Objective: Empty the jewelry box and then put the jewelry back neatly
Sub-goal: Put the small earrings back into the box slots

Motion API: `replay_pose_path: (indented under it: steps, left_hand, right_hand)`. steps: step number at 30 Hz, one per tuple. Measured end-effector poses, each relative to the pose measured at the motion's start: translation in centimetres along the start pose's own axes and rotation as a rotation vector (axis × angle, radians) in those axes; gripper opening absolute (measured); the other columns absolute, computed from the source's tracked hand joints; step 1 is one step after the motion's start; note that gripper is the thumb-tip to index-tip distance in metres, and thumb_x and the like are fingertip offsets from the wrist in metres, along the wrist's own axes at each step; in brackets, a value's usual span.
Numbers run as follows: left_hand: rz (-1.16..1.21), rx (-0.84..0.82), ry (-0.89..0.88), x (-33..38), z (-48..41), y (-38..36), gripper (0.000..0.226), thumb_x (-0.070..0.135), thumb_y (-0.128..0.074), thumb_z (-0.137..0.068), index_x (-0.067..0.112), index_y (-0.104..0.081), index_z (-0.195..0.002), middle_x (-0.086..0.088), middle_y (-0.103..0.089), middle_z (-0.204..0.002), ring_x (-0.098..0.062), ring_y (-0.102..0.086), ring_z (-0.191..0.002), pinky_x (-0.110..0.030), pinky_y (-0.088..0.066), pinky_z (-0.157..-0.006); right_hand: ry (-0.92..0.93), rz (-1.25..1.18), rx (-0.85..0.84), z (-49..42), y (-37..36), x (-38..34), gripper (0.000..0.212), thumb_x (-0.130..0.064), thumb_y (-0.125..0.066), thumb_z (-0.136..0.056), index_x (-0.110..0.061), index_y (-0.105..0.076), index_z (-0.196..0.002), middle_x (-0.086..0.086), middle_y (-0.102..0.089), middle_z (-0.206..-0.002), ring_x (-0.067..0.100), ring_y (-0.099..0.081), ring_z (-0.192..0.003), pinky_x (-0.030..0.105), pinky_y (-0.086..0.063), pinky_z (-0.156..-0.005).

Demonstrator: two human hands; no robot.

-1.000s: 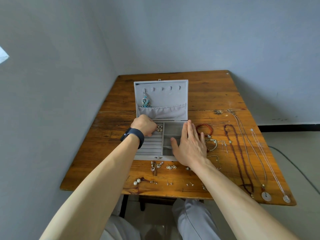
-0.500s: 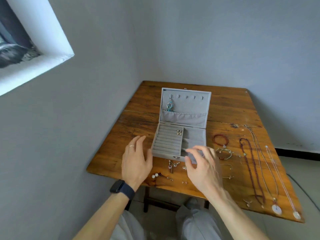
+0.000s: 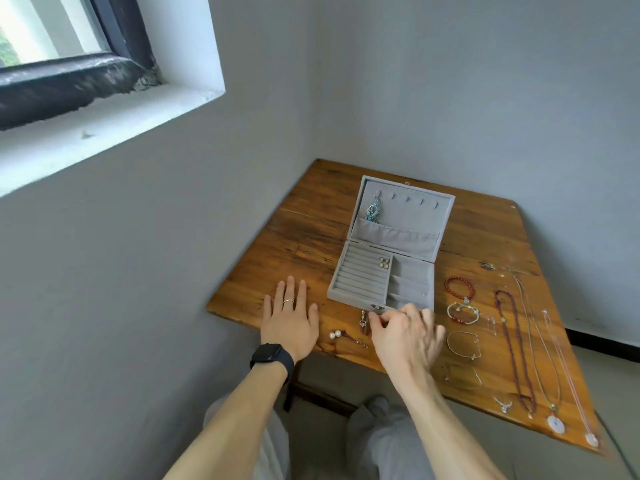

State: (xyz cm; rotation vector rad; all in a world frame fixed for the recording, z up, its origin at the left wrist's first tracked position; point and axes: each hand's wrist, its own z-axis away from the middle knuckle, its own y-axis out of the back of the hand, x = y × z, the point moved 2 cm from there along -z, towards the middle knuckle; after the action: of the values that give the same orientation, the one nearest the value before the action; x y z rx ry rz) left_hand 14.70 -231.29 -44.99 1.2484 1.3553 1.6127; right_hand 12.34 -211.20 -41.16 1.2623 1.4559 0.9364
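The grey jewelry box (image 3: 360,282) stands open on the wooden table (image 3: 304,244), its lid upright. A pair of pearl studs (image 3: 384,262) sits in its ring rolls, and a blue pendant (image 3: 373,213) hangs from a lid hook. My left hand (image 3: 290,318) lies flat and open on the table, left of the box. My right hand (image 3: 405,332) is just in front of the box, fingers curled down over small earrings; it is blurred, and a grip cannot be made out. Two pearl earrings (image 3: 335,335) lie between my hands.
Right of the box lie a red bracelet (image 3: 459,289), a beaded bracelet (image 3: 463,312), a thin chain bracelet (image 3: 463,344), a dark red bead necklace (image 3: 512,348) and long chains with white pendants (image 3: 556,423). The table's left edge meets the wall.
Both hands have come out of the box. The left one now rests flat on the table to its left; the right drew back to the small pieces in front. The view tilted up.
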Motion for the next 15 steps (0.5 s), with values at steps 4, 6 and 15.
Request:
replay_pose_path:
  steps: [4,6,15]
  left_hand:
    - [0.015,0.002,0.004,0.0,0.1,0.1,0.061,0.047,-0.013,-0.105,0.023,-0.003,-0.161,-0.003,0.001,-0.168,-0.021,0.002,-0.155,-0.045,0.001,-0.124]
    - [0.011,0.009,0.004,0.0,0.2,0.0,0.061,0.047,-0.013,-0.105,0.023,-0.004,-0.161,-0.003,0.000,-0.168,-0.021,0.002,-0.155,-0.045,0.001,-0.124]
    - [0.016,0.029,0.004,0.0,0.2,-0.1,0.062,0.048,-0.014,-0.105,0.022,-0.006,-0.161,-0.003,-0.002,-0.168,-0.022,0.000,-0.155,-0.045,-0.001,-0.124]
  right_hand:
    - [-0.058,-0.027,-0.028,-0.1,0.2,-0.7,0.025,-0.054,-0.067,-0.086,-0.034,-0.079,-0.097,-0.006,-0.069,-0.105,0.021,-0.053,-0.105,0.038,-0.036,-0.083]
    - [-0.097,-0.062,-0.056,-0.1,0.2,-0.8,0.024,-0.051,-0.066,-0.088,-0.036,-0.077,-0.102,-0.005,-0.069,-0.111,0.021,-0.053,-0.109,0.038,-0.038,-0.087]
    - [-0.180,-0.193,-0.141,-0.3,0.4,-1.3,0.024,-0.046,-0.063,-0.090,-0.034,-0.075,-0.106,-0.003,-0.064,-0.117,0.023,-0.051,-0.118,0.041,-0.039,-0.094]
